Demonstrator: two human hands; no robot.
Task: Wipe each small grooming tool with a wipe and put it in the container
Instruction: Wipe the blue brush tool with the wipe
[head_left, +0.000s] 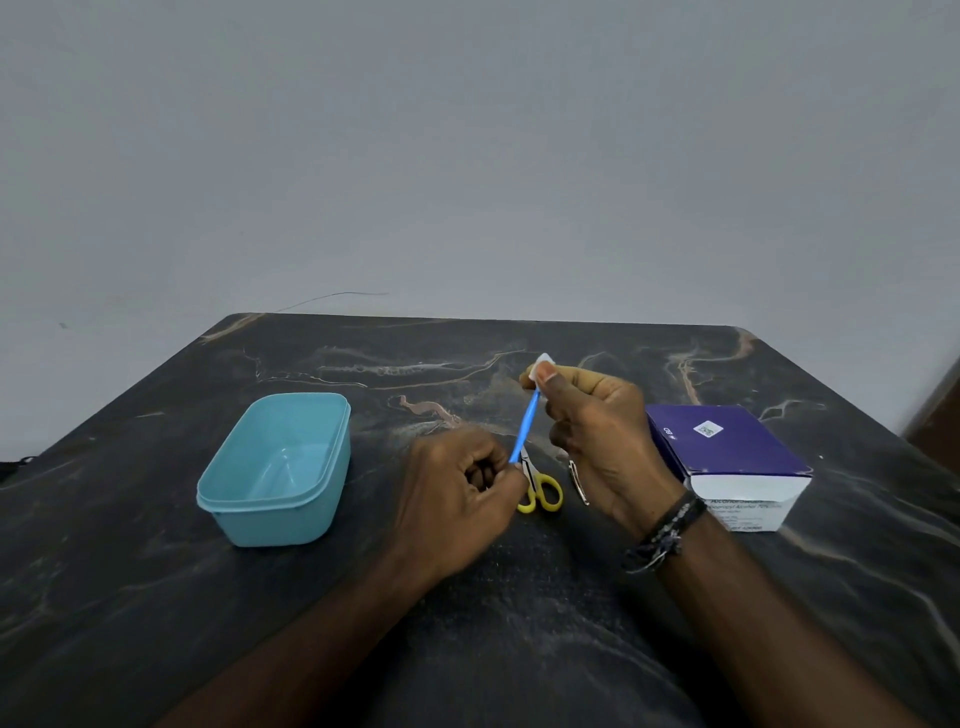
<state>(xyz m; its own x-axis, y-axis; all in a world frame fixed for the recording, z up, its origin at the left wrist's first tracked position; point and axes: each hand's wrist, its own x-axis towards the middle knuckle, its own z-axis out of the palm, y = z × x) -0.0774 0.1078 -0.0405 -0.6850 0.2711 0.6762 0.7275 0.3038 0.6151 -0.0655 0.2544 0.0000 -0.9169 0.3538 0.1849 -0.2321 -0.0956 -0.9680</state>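
Two hands share the blue tool (524, 427): your left hand (462, 499) pinches its lower end steady so your right hand (597, 441) fingers can pinch the wipe (540, 364) around its tip.

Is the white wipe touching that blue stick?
Touching. The head view shows the right hand pinching the white wipe around the top end of the blue stick.

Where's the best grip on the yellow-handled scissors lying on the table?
Probably the yellow loops of the scissors, taken from above on the near side. They lie flat, loops toward the person and in plain view, while the blades point away under the blue tool and are partly hidden behind the left hand.
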